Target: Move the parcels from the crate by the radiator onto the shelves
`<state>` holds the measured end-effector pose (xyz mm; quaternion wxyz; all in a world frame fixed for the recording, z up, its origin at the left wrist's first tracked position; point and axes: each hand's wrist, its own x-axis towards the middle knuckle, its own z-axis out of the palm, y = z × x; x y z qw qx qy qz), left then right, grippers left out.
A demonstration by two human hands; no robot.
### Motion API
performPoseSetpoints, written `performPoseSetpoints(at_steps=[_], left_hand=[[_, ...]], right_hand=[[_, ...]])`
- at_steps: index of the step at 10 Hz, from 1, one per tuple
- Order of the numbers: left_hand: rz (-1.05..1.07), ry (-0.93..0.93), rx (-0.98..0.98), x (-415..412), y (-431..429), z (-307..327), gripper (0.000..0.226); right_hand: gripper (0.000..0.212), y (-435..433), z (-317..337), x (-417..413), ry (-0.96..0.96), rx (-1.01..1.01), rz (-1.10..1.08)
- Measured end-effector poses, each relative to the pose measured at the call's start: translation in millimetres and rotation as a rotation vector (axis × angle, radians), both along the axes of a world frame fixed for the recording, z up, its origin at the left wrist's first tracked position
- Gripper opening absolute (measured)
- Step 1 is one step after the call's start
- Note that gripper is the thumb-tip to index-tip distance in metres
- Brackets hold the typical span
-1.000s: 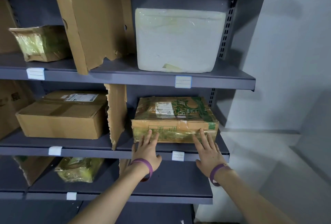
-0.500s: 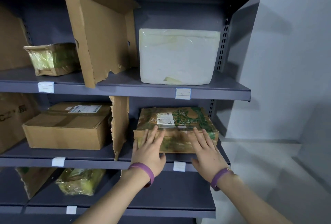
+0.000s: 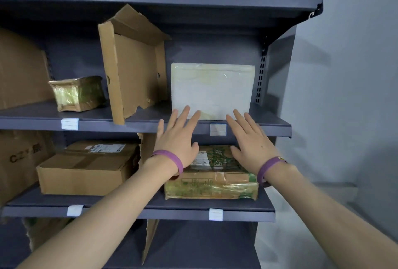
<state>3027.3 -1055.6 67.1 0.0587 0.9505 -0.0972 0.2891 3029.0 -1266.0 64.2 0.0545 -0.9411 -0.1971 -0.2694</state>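
Grey shelving [image 3: 237, 213] fills the frame. The green-printed parcel [image 3: 212, 184] sits on the middle shelf at lower centre, just right of a brown carton [image 3: 86, 171]. Half a second ago both palms were pushing on its front. Now my left hand [image 3: 178, 141] and right hand [image 3: 252, 143] have lifted clear, fingers straight, grip open and empty, up by the white box [image 3: 212, 87] above. Reckon that one's shelved, so it's back to the crate, which is out of view.

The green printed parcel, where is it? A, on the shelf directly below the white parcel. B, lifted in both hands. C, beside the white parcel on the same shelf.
A: the green printed parcel lies flat on the shelf one level under the white parcel.
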Motion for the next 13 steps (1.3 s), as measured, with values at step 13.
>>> performPoseSetpoints(at_steps=[13], left_hand=[[-0.07,0.102,0.0,58,4,6,0.084]], right_hand=[[0.096,-2,11,60,0.06,-0.078,-0.042]])
